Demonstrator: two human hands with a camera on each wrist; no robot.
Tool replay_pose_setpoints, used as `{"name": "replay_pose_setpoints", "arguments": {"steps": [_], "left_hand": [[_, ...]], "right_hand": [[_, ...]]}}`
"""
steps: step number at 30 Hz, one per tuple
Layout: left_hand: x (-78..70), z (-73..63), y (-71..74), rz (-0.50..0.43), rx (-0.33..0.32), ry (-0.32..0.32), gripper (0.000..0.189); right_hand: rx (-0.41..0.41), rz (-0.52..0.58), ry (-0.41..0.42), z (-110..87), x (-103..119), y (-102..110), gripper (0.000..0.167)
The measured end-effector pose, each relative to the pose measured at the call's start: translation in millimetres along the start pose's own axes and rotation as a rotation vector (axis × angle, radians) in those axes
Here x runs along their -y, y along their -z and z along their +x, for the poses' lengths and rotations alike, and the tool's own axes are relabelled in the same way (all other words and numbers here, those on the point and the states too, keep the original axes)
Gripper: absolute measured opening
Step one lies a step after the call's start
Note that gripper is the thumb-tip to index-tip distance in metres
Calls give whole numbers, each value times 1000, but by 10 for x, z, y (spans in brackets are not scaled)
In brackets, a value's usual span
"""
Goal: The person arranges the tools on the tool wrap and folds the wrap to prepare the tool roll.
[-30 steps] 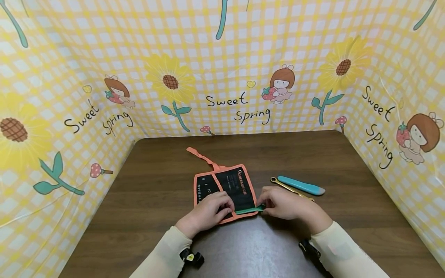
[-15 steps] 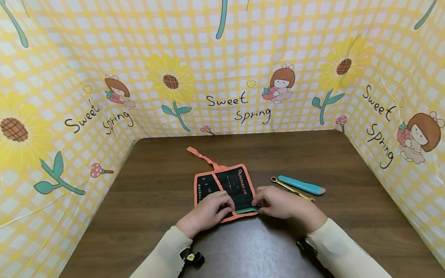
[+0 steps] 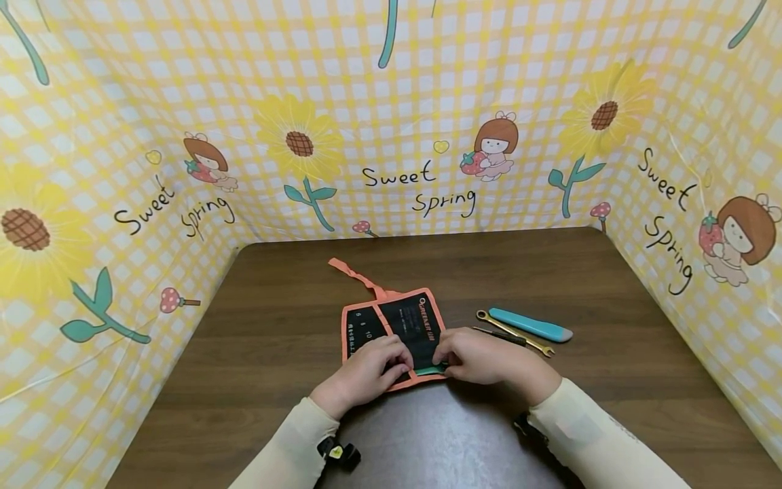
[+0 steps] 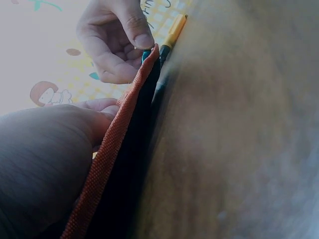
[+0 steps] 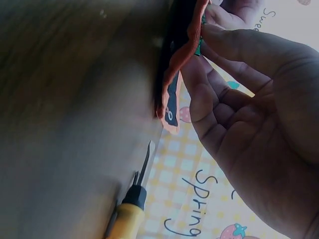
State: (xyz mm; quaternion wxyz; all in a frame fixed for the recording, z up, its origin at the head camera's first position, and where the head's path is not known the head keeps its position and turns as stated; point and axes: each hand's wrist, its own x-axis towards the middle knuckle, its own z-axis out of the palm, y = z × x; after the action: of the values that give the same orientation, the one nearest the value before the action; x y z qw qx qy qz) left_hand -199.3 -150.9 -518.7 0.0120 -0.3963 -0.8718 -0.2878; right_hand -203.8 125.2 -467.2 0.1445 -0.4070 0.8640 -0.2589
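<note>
A black tool pouch (image 3: 411, 333) with orange edging lies flat on the table. My left hand (image 3: 365, 372) rests over its front part, pinching the fabric by the middle orange strip. A slim green tool (image 3: 427, 370) lies along the pouch's front pocket; its kind is hidden. At the pouch's right edge my right hand (image 3: 482, 356) pinches the end of it, and a bit of green (image 5: 198, 48) shows between thumb and fingers in the right wrist view. Only part of the left thumb and fingers (image 4: 102, 112) shows behind the orange edge in the left wrist view.
Right of the pouch lie a gold wrench (image 3: 519, 333) and a light-blue grey-tipped tool (image 3: 531, 324). A screwdriver with a yellow handle (image 5: 127, 221) lies close to the right hand. An orange strap (image 3: 354, 275) trails behind the pouch. Patterned cloth (image 3: 391, 136) walls the table's back and sides.
My right hand has moved left, pushing the green tool further into the pouch, so less of it sticks out. A thin dark shaft beside the wrench has come into view. The left hand stays put.
</note>
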Motion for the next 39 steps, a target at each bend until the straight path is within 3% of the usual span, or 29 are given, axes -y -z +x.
{"name": "replay_pose_setpoints", "arguments": {"steps": [19, 39], "left_hand": [[-4, -3, -8, 9, -3, -5, 11], [9, 3, -9, -12, 23, -10, 6]], "right_hand": [[-15, -37, 9, 113, 9, -89, 16], [14, -8, -50, 125, -3, -134, 13]]}}
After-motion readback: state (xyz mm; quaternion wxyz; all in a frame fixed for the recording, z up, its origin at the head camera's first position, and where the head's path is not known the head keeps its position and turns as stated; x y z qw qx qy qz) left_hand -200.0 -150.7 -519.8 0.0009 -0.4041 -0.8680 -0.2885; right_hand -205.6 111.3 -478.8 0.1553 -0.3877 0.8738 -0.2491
